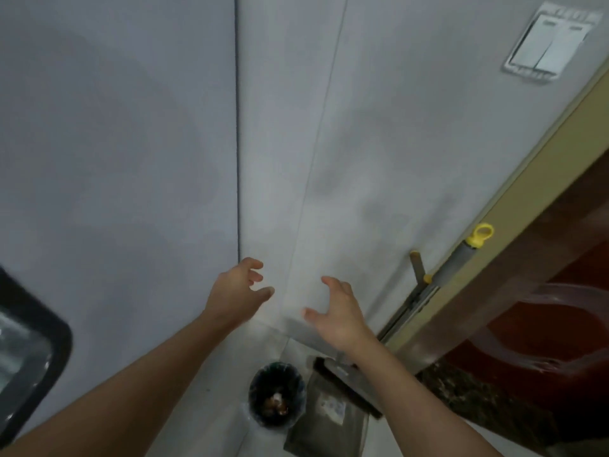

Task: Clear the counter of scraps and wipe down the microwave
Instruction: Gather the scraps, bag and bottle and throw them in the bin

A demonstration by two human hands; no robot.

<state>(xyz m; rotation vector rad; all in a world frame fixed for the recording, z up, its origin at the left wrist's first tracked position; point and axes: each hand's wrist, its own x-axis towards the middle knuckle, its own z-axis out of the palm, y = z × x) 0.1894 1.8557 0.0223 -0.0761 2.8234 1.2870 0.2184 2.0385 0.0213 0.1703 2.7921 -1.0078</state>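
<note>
Above the bin on the floor, left hand and right hand hover with each grip released, holding nothing. Scraps lie inside the bin; likely light and soft. Left of the bin, a microwave-like dark glass edge probably wipes slick.

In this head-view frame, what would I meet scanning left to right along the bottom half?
Microwave → left hand → trash bin → right hand → yellow-capped handle → clear hose.
</note>
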